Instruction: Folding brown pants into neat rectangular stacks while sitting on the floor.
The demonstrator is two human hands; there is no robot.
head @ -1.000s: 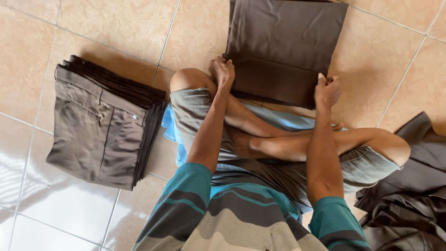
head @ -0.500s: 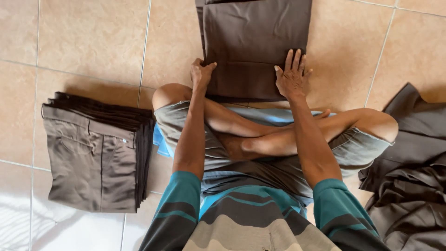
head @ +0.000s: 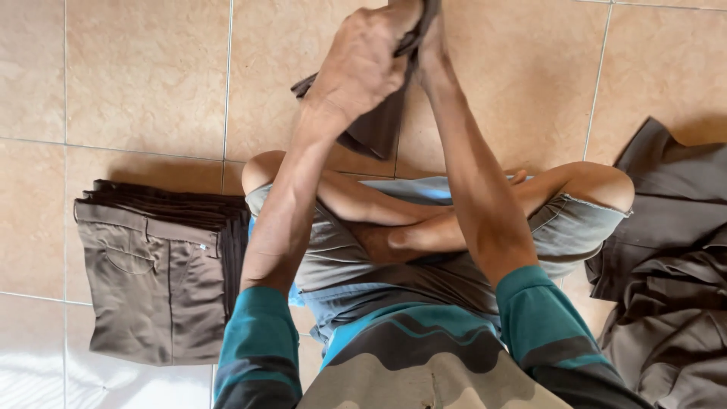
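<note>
- tiled floor (head: 144, 83), person sitting cross-legged on it
- loose heap of brown clothes (head: 670, 265) on the right
- folded trousers stack (head: 155, 284) on the left
- dark brown cloth (head: 375, 125) lifted off the floor, out front
- left hand (head: 363, 60) grip closed on the cloth
- right hand (head: 428, 34) pinching it too, mostly hidden

Right hand (head: 430, 30): cut off at 12 o'clock by the top edge, fingers unseen. Dark brown garment (head: 379, 125): upper part hidden behind the left hand (head: 363, 57) and beyond the frame. Loose heap of brown cloth (head: 666, 280): cropped at 3 to 5 o'clock. Folded stack of trousers (head: 151, 280): lower layers concealed, count not determinable.
</note>
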